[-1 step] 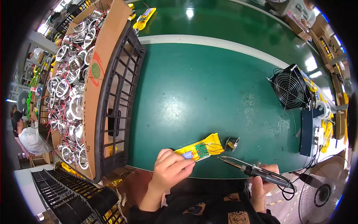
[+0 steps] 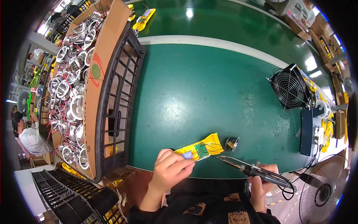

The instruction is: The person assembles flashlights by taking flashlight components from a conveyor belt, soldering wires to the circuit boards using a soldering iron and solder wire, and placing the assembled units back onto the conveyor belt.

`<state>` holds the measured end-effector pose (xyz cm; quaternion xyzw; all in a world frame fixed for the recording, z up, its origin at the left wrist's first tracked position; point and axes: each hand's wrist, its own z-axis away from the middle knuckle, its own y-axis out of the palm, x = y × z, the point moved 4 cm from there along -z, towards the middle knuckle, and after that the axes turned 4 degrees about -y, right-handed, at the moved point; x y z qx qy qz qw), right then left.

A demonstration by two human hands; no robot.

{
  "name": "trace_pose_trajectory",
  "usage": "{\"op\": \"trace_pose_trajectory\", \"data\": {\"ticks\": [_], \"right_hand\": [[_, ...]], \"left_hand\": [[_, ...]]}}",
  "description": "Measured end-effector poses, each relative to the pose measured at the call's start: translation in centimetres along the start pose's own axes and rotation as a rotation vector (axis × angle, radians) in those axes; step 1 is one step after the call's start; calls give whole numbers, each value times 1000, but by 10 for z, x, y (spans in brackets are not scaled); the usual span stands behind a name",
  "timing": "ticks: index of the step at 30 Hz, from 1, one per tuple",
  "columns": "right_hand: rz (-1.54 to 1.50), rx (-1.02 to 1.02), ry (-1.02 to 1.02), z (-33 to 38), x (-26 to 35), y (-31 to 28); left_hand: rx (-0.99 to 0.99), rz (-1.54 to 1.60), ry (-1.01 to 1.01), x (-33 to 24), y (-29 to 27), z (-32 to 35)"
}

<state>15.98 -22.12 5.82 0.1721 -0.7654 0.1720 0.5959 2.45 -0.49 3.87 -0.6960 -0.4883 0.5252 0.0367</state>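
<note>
My left hand (image 2: 173, 168) is closed on the near left end of a yellow plastic housing (image 2: 214, 146), tilted just over the table's front edge. Inside it sit a green circuit board (image 2: 201, 151) and a purple-blue cylindrical cell (image 2: 187, 155), partly hidden by my fingers. Thin dark wires run from the board toward a shiny reflector cup (image 2: 232, 143) lying on its side on the green mat. My right hand (image 2: 264, 183) grips a soldering iron (image 2: 257, 173) by its dark handle. The iron's tip points left, a short way from the housing and not touching it.
On the left, a cardboard box (image 2: 97, 74) full of reflector cups stands in a black plastic crate (image 2: 118, 100). A black fan (image 2: 289, 88) and a dark blue box-shaped unit (image 2: 307, 132) stand at the right. Another yellow housing (image 2: 144, 19) lies beyond the mat's pale rim.
</note>
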Motion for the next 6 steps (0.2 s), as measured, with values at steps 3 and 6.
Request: {"op": "trace_pose_trajectory", "data": {"ticks": [3, 6], "right_hand": [[-87, 26, 30, 1, -6, 7], [73, 194, 21, -1, -9, 14]], "left_hand": [[17, -21, 6, -2, 0, -1], [44, -18, -18, -1, 0, 0]]}}
